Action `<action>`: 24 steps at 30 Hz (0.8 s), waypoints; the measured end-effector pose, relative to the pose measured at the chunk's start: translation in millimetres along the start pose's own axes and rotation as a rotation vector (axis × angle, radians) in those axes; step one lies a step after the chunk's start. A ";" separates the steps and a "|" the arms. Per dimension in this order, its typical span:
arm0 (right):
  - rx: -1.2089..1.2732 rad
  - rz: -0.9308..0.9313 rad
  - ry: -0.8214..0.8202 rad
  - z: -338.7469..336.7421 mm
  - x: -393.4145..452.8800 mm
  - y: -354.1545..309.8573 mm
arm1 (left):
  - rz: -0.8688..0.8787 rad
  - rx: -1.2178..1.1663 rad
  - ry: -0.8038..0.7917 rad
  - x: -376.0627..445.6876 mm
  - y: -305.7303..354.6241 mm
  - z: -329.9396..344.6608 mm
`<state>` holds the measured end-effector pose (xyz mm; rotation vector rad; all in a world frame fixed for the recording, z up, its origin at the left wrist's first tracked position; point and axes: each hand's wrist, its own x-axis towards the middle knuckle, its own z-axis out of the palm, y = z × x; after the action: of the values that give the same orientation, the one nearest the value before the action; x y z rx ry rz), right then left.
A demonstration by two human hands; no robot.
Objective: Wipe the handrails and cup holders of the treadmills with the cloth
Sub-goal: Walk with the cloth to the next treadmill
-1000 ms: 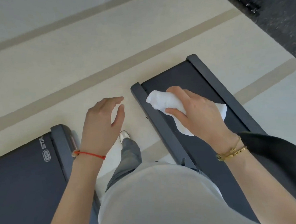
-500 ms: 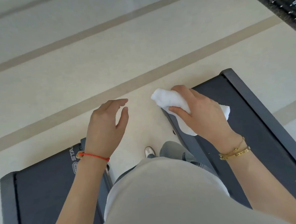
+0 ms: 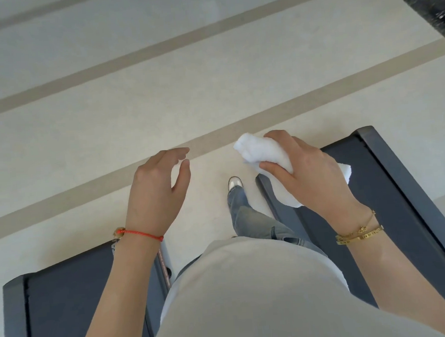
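Your R hand [image 3: 311,178] grips the white cloth [image 3: 261,152], bunched: fingers curl over the top, thumb presses underneath, a wad sticks out past the fingertips toward the far left, and a loose tail hangs out behind the palm on the R side. Cloth is held in the air, touching neither treadmill. Two gold bracelets [image 3: 360,233] on that wrist. Directly under and to the R of the R hand lies the right treadmill [image 3: 391,183]: dark belt, grey side rails, rear end pointing away from you; its L rail runs just below the hand. Your L hand [image 3: 157,191] is empty, fingers relaxed w/ a slight curl, thumb apart, palm facing down and inward, hovering above the floor. Red string bracelet [image 3: 141,234] on the L wrist. Below the L wrist, partly hidden by your forearm, is the left treadmill [image 3: 68,310], dark belt, grey end cap at its far L. Btw the two hands, lower down: one shoe [image 3: 234,183] and a jeans leg [image 3: 248,216] on the pale floor [image 3: 210,90], in the gap btw the two decks. Tan stripes cross the floor diagonally beyond both hands. Handrails and cup holders not in view. Light shirt [image 3: 251,298] fills the bottom centre.
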<state>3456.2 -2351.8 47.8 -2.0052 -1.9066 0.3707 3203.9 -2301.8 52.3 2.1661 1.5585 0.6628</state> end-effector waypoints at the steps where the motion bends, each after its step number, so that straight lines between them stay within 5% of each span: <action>1: -0.001 0.001 0.003 -0.1 13.7 3.0 | 0.001 0.000 -0.002 14.3 -2.3 1.7; 14: -0.028 0.080 0.073 -35.9 209.8 71.4 | 0.103 -0.005 -0.032 251.0 18.6 45.6; 24: 0.009 0.294 0.156 -54.0 298.3 141.7 | 0.259 -0.030 -0.235 405.4 50.2 104.0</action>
<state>3625.4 -2063.2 51.5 -2.2418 -1.5187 0.2845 3412.3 -1935.5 56.4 2.3485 1.1546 0.4823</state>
